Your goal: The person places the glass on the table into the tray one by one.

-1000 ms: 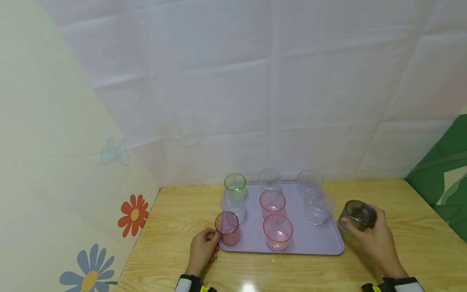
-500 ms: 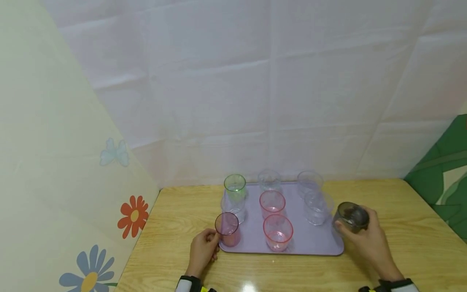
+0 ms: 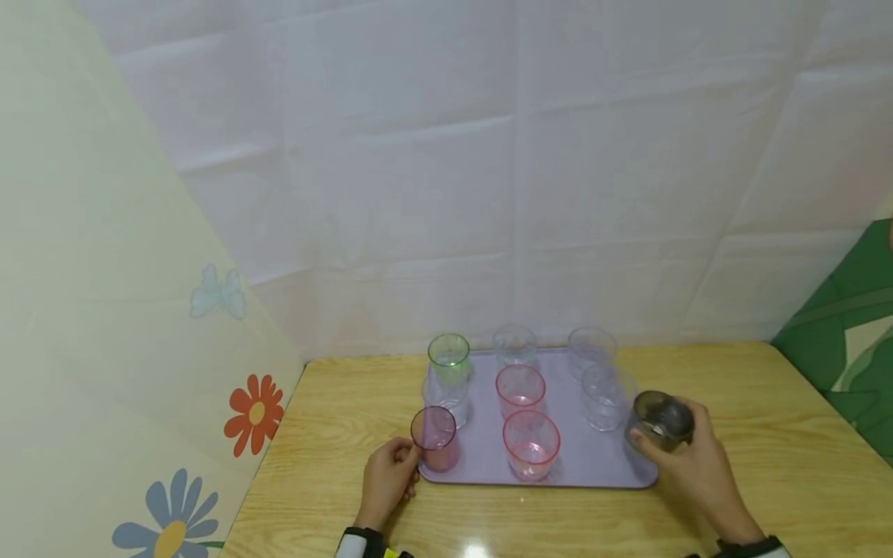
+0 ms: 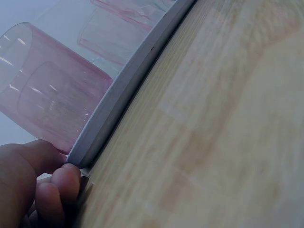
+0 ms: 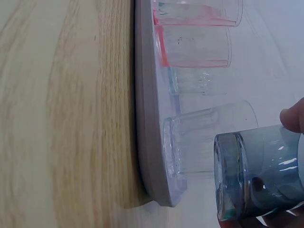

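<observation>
My right hand (image 3: 698,457) grips a dark grey glass (image 5: 259,171) round its side. The glass is held above the right front corner of a lilac tray (image 3: 593,465), its mouth upward in the head view. My left hand (image 3: 387,473) pinches the tray's left front corner, thumb at the rim and fingers curled below it in the left wrist view. Right beside that thumb stands a purple-pink glass (image 4: 57,95). Two red-rimmed pink glasses, one nearer the front (image 3: 532,449), stand mid-tray. A clear glass (image 3: 605,407) is on the right side, close to the dark glass.
A green glass (image 3: 449,356) stands at the tray's back left, with a clear glass (image 3: 446,407) in front of it. Two more clear glasses are along the back, one at the right (image 3: 591,353). A white sheet (image 3: 418,194) hangs behind the wooden table (image 3: 314,434).
My right hand has carried the dark grey glass leftward, from the tray's right side to over its right front corner. My left hand and the other glasses have kept their places.
</observation>
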The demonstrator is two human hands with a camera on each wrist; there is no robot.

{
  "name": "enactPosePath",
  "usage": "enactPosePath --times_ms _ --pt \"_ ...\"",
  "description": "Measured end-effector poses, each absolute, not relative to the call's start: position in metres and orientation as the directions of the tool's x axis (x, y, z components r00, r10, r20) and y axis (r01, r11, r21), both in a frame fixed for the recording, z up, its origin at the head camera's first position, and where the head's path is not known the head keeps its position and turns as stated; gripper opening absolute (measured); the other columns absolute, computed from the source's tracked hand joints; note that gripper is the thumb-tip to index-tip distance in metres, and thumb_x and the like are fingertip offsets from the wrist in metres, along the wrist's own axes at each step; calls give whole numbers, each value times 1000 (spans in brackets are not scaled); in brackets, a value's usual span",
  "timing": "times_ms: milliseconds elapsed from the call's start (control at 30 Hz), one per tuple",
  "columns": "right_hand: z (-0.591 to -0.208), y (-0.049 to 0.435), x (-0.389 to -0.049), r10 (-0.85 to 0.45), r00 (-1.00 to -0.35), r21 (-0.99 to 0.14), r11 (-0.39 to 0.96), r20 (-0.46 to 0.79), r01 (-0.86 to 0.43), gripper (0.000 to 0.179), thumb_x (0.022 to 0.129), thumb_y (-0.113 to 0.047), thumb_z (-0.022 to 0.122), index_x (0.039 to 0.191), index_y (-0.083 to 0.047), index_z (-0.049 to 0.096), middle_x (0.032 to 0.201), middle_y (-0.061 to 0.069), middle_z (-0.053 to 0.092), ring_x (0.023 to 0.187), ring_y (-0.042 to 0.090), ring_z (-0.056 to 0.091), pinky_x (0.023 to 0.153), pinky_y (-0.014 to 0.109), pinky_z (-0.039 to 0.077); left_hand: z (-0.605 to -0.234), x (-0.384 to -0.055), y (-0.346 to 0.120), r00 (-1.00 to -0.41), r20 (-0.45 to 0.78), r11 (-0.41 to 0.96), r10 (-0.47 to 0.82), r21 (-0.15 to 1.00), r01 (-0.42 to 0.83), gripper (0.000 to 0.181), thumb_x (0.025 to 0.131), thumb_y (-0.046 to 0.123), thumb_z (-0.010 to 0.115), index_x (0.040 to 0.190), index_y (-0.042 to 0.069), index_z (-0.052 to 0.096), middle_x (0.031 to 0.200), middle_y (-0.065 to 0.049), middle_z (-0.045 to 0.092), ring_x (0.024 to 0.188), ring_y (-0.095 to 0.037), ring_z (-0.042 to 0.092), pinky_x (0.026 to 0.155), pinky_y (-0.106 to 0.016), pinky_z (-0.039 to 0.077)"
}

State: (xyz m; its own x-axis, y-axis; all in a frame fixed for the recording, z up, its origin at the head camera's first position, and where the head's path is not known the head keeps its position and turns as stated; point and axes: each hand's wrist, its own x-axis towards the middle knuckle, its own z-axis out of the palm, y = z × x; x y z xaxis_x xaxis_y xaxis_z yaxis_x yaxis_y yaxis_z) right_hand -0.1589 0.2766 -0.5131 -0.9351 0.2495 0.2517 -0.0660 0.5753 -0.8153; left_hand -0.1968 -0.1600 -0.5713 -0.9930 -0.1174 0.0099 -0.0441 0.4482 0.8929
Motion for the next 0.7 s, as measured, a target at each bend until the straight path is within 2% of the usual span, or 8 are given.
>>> enactPosePath --times_ms 433,700 --pt "-521 266 -157 196 -950 -807 585 241 -84 87 77 -29 81 139 3 29 123 39 49 112 52 46 86 68 39 -572 -196 -159 -993 0 439 -120 897 -53 12 89 22 66 92 11 66 55 -1 59 33 -13 52 31 -31 49" --pt "-529 261 -158 188 -942 -798 592 277 -116 86 73 -27 84 136 3 33 119 40 52 110 52 49 87 66 40 -571 -196 -159 -992 4 443 -127 895 -53 11 89 22 66 92 11 66 55 0 60 33 -14 52 31 -32 49"
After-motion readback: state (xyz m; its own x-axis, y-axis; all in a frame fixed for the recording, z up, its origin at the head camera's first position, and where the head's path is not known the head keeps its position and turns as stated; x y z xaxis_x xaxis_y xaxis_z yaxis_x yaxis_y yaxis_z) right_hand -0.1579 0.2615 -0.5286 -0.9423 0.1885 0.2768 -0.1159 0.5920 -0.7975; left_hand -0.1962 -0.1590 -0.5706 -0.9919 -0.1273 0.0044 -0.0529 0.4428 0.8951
